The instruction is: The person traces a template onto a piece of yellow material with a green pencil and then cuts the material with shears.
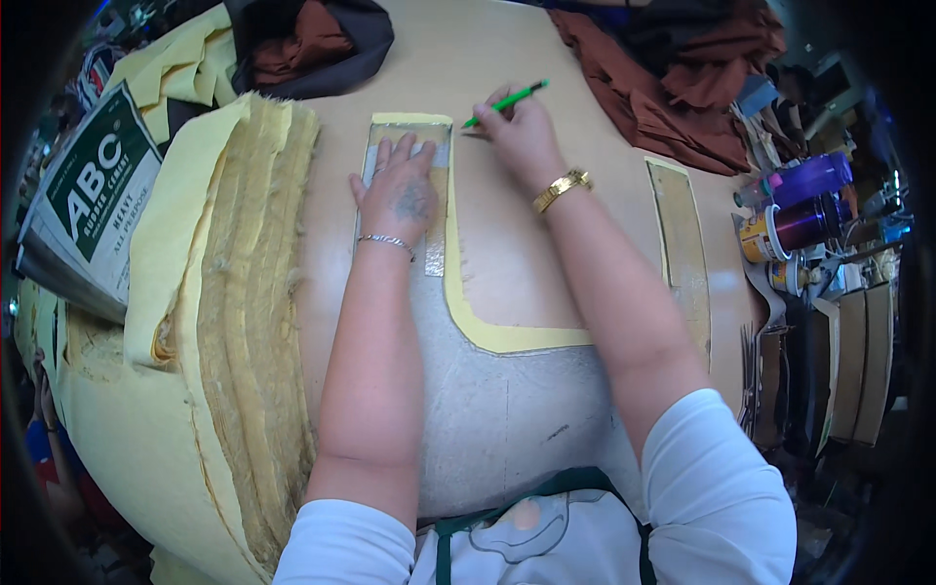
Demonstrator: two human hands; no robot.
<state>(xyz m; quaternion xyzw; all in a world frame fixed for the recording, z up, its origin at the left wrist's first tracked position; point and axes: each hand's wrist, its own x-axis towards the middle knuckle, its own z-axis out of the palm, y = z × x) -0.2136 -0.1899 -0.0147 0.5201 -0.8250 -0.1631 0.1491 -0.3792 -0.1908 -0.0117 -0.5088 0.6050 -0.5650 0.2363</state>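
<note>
My left hand (pixel 398 190) lies spread on the upper left arm of a large grey U-shaped template (pixel 526 409), over a strip of clear tape (pixel 436 255). A yellow fabric sheet (pixel 517 339) shows as a margin along the template's inner and top edges. My right hand (pixel 512 136) grips a green pencil (pixel 522 96) just right of that arm's top, its tip near the yellow edge; whether it touches is unclear. The template's right arm (pixel 682 224) lies beside my right forearm.
Thick yellow fibrous stacks (pixel 224 341) and a printed sack (pixel 88 195) fill the left. Dark and brown fabric piles (pixel 663 88) lie at the back of the tan table (pixel 458 49). Bottles (pixel 809 180), tubs (pixel 758 237) and boards (pixel 858 361) crowd the right. Another person's arm (pixel 49 419) shows far left.
</note>
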